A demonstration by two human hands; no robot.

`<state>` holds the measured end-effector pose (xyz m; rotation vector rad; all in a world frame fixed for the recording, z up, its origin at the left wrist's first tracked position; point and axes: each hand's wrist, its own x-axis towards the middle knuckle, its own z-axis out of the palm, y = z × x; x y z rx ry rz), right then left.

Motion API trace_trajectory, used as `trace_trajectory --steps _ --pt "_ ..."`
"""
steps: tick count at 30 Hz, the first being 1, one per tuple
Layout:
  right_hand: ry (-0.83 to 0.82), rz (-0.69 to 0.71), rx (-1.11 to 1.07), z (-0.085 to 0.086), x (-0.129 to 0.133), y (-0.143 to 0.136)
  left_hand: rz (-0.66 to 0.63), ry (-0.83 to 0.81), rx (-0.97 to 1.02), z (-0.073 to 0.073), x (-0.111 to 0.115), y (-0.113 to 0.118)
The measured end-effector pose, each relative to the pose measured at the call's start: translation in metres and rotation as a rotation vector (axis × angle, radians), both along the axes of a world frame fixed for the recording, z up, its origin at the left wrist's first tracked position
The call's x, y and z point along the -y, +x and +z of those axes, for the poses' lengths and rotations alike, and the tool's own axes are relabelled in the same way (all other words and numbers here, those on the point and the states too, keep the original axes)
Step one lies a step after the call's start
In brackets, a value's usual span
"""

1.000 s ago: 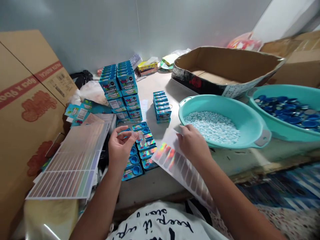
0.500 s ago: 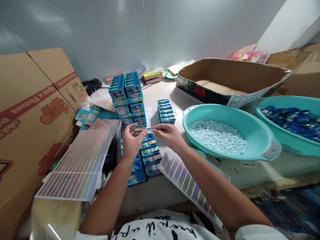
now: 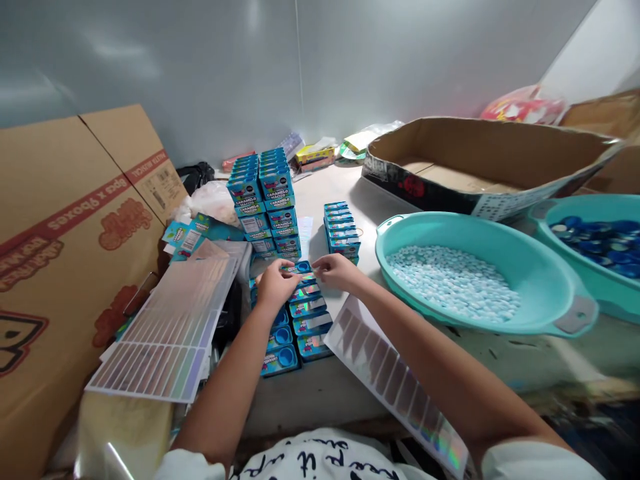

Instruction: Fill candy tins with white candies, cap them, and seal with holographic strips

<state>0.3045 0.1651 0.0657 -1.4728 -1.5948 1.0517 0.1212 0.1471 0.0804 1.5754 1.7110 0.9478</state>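
Note:
My left hand is closed in a pinch at the left end of a small blue candy box, at the far end of the near rows. My right hand pinches at the right end of the same box. A thin shiny sticker strip seems to run between my fingertips; it is barely visible. Nearer to me in the right row, candy boxes carry shiny strips across them. Candy boxes in the left row show round blue ends. A sheet of sticker strips lies under my right forearm.
Behind the rows rise tall stacks of candy boxes and a shorter row. To the right are a turquoise tub of pale candies, another tub with blue pieces and a cardboard tray. Sticker sheets and a large carton stand left.
My hands have lowered from holding the clear strip above the boxes to the far box's top. The view has shifted slightly, so the scene sits farther right.

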Motion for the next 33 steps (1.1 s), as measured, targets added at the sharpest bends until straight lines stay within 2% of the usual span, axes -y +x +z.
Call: trace_trajectory --steps 9,19,24,27,29,33 --pt "-0.149 0.073 -0.08 -0.007 -0.011 0.009 -0.01 -0.092 -0.138 0.003 -0.004 0.001" --pt "-0.283 0.122 -0.208 -0.02 -0.019 0.01 -0.051 -0.101 -0.263 -0.001 -0.005 0.001" --pt "-0.321 0.091 -0.241 -0.024 -0.01 0.007 -0.042 -0.032 -0.387 -0.003 -0.005 -0.004" --pt "-0.29 0.075 -0.179 -0.033 -0.005 -0.003 -0.061 0.052 -0.425 -0.004 0.0 -0.001" --pt "-0.25 0.064 -0.087 -0.039 -0.005 -0.011 -0.171 0.156 -0.484 -0.007 0.002 0.003" --pt "-0.1 0.102 0.137 -0.041 -0.005 -0.019 -0.534 0.311 -0.637 -0.015 0.002 0.01"
